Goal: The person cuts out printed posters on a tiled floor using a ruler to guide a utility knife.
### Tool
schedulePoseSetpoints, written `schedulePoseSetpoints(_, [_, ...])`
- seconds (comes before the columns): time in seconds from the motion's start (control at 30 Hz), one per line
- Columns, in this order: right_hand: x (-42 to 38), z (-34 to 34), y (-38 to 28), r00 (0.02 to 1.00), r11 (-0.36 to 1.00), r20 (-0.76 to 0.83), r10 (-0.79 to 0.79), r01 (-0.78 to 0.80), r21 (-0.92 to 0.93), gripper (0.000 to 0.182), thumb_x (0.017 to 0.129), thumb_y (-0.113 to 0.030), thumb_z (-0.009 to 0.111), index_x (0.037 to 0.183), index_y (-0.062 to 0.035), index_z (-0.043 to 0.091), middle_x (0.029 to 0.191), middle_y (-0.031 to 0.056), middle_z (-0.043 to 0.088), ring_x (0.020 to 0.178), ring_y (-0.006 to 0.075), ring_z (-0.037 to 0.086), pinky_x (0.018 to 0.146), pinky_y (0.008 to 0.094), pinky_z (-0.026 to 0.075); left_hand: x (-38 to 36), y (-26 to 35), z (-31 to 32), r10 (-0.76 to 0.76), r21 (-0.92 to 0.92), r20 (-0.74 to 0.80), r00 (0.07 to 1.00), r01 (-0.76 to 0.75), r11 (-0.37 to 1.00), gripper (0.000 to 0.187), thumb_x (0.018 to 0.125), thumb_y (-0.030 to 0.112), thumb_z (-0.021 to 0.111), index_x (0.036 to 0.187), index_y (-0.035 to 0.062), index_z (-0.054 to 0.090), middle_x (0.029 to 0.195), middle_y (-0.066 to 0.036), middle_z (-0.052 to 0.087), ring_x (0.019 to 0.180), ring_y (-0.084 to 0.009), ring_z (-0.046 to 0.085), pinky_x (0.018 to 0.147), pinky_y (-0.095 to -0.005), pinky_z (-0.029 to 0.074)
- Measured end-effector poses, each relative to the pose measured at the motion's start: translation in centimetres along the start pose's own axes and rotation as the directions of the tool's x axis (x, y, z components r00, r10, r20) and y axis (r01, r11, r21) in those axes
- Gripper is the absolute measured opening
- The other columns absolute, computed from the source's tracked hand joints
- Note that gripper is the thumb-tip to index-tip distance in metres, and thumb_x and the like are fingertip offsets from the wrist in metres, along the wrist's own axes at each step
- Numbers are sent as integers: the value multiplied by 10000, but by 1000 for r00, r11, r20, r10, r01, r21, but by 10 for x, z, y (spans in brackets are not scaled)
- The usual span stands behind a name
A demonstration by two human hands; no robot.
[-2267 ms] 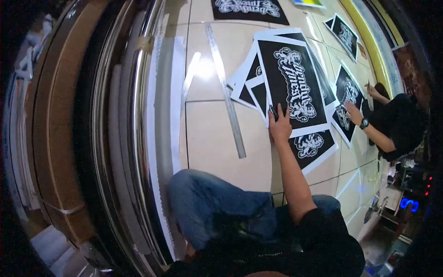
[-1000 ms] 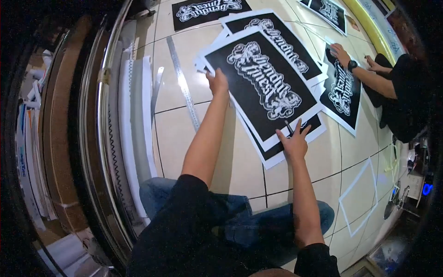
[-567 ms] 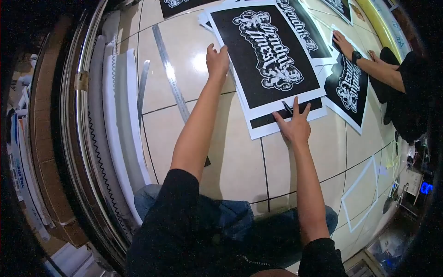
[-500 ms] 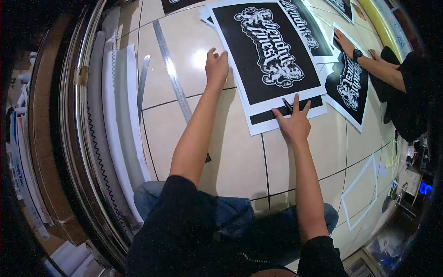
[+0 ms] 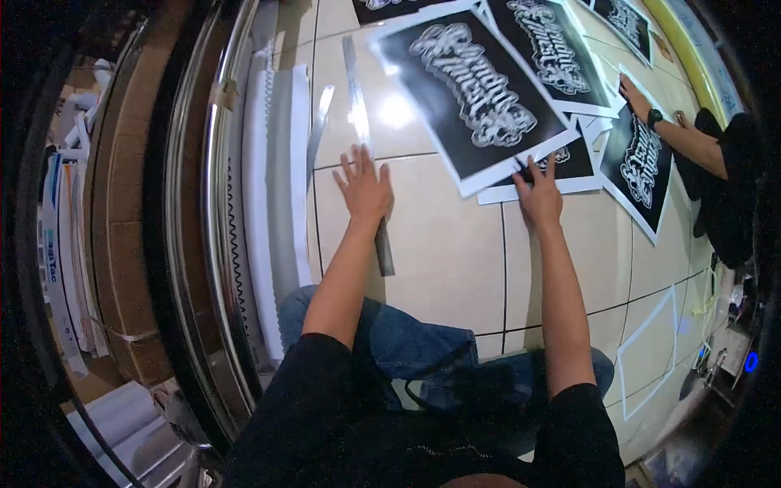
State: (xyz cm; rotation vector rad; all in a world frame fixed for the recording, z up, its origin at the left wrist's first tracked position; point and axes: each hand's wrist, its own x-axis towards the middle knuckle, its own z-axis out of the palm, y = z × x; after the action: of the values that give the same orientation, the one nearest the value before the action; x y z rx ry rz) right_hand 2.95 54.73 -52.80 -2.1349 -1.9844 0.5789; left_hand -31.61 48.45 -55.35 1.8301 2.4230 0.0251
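Note:
My left hand [image 5: 366, 195] is open with its fingers spread, resting over a long metal ruler [image 5: 386, 250] on the tiles. Near the bottom edge of a black-and-white printed sheet [image 5: 480, 89] is my right hand [image 5: 541, 197], its fingers closed at that edge. A small dark object [image 5: 526, 171] shows between these fingers, too small to name surely. The sheet is tilted and blurred, its upper left part raised. Partly covered beneath it lies another printed sheet [image 5: 572, 163].
More prints, including one sheet [image 5: 553, 53], lie at the back. At right, another person's hand [image 5: 637, 96] rests on a print [image 5: 640, 171]. A thin white frame-shaped strip [image 5: 648, 351] is on the floor. Rolls of material [image 5: 283, 203] and a shorter metal strip [image 5: 320, 122] line the left.
My left hand has moved from beside the sheet onto the ruler. The top sheet has shifted left and turned, uncovering more of the print beneath. The view has swung left.

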Motion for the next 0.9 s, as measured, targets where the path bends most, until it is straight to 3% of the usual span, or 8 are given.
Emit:
schedulePoseSetpoints(0.07, [-24,3,10,997,997,34,-70,69,47,654,866,-553,640,1400,-184,561,1617,179,215,1113,401,638,903,470,529,-7,-22,15,-164,-125,-157,974,146,981,658,1024,404,380,1558,49,229,1604,-214,225,1486,-405,177,1215,-533,109])
schedulePoseSetpoints(0.2, [-97,-26,13,993,995,81,80,-84,48,715,836,-536,687,1390,-107,545,1604,181,246,1118,387,638,915,470,527,-15,-74,13,-130,-121,-296,946,98,988,603,1001,321,457,1499,2,339,1538,-240,341,1412,-423,320,1184,-504,226])
schedulePoseSetpoints(0.33, [-162,7,56,962,962,-78,261,-252,106,666,867,-470,687,1416,-137,511,1590,177,278,1109,387,639,892,466,545,-35,-90,-42,-105,-33,-105,989,102,994,438,962,256,536,1307,-13,516,1356,-233,498,1263,-414,474,1053,-512,394])
schedulePoseSetpoints(0.4, [-175,18,66,981,973,-83,176,-161,163,610,909,-415,653,1448,-194,473,1576,150,318,1075,382,653,857,462,564,-39,-101,-36,-83,0,-113,990,84,996,375,950,243,568,1231,-5,563,1299,-204,530,1226,-402,505,1017,-524,430])
schedulePoseSetpoints(0.6, [-182,-4,63,992,992,85,90,-97,77,537,955,-369,595,1451,-203,472,1570,147,332,1101,375,641,893,453,543,-73,-125,-25,-428,11,243,871,438,899,558,857,276,653,1298,-29,494,1318,-273,518,1232,-468,516,1034,-509,455])
schedulePoseSetpoints(0.7, [-174,10,63,995,994,-19,100,-98,57,828,848,-538,672,1530,-196,352,1615,132,244,1112,398,634,893,463,544,-87,-156,10,-369,21,304,878,381,924,887,768,399,722,1431,-76,373,1330,-314,543,1229,-434,546,1061,-453,449])
schedulePoseSetpoints(0.8, [-175,-4,54,994,994,51,101,-103,38,970,775,-650,678,1547,-190,311,1627,153,203,1134,411,623,869,471,545,-100,-139,13,-470,-88,127,873,482,872,679,684,349,847,1138,-88,595,1186,-277,646,1100,-390,647,930,-436,552])
schedulePoseSetpoints(0.9, [-180,-14,48,987,991,90,130,-131,9,1027,765,-612,720,1553,-126,276,1637,136,165,1118,395,633,883,453,550,-103,-124,-10,-551,-144,201,810,581,801,602,681,327,842,1078,-77,638,1118,-271,676,1043,-388,674,881,-447,569])
